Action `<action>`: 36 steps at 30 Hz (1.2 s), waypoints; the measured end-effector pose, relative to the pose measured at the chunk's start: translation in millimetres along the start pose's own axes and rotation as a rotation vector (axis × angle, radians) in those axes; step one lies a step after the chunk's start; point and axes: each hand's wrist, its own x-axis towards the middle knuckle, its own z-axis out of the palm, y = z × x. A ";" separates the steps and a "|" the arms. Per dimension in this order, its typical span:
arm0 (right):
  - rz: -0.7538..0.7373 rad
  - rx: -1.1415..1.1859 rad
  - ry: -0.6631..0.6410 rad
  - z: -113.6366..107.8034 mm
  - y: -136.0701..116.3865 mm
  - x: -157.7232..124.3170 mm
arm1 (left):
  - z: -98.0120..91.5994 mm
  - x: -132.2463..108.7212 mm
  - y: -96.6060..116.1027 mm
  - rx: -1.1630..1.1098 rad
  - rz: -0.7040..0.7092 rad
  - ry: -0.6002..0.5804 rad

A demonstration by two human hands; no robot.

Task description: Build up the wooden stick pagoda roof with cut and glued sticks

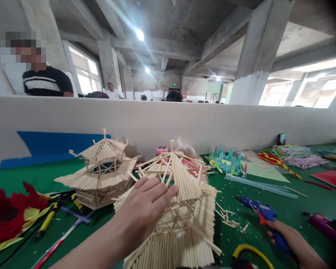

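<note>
A wooden-stick pagoda model [182, 246] stands in front of me, its top roof partly covered with sticks. My left hand [149, 201] reaches over its upper left side, fingers together on the roof frame; whether a stick is between the fingertips is hidden. At the lower right, my right hand [289, 239] is wrapped round the handle of a blue glue gun [259, 210], whose nozzle points left toward the model. Short cut stick pieces [231, 220] lie between the model and the glue gun. A second stick pagoda [100, 175] stands behind to the left.
Red and yellow cloth [19, 209] and yellow-handled pliers [48, 220] lie left. Glue sticks [260, 185], a teal paper flower [225, 160] and a purple glue gun [326, 226] are right. A white partition [184, 119] stands behind; a person [47, 82] is beyond.
</note>
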 end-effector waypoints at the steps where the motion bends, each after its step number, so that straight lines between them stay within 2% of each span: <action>1: 0.035 -0.018 -0.032 0.7 5.9 3.6 | -0.1 -0.1 -0.2 0.000 -0.004 -0.010; 5: 0.091 -0.146 -0.095 -0.8 17.9 20.8 | -1.4 0.8 -0.3 -0.018 -0.019 -0.014; 9: 0.061 -0.318 -0.119 -3.9 18.8 34.7 | -4.9 5.7 3.2 -0.065 -0.060 -0.022; 13: -0.004 -0.474 -0.032 -3.8 16.3 39.2 | -6.4 10.6 6.7 -0.071 -0.071 0.069; 16: -0.090 -0.578 0.030 -2.3 2.3 31.8 | -4.6 11.8 6.9 -0.066 -0.071 0.112; 18: -0.188 -0.616 0.045 2.5 -19.2 18.2 | -2.8 11.3 6.4 -0.067 -0.070 0.132; 21: -0.385 -0.576 0.015 19.7 -70.0 -15.8 | -0.3 9.9 5.7 -0.067 -0.071 0.141; 25: -0.817 -0.312 -0.059 53.2 -149.7 -68.5 | 0.5 9.4 5.6 -0.053 -0.084 0.132; 28: -1.080 -0.199 -0.173 74.4 -196.0 -93.9 | -1.0 10.9 6.4 -0.046 -0.079 0.111; 30: -1.151 -0.140 -0.240 85.8 -217.3 -100.4 | -1.9 11.8 7.0 -0.041 -0.083 0.111; 33: -1.216 -0.109 -0.275 100.9 -238.8 -98.6 | -2.0 12.2 7.3 -0.030 -0.091 0.129; 36: -1.199 -0.154 -0.296 114.1 -252.6 -91.8 | -1.3 11.8 7.1 -0.027 -0.088 0.135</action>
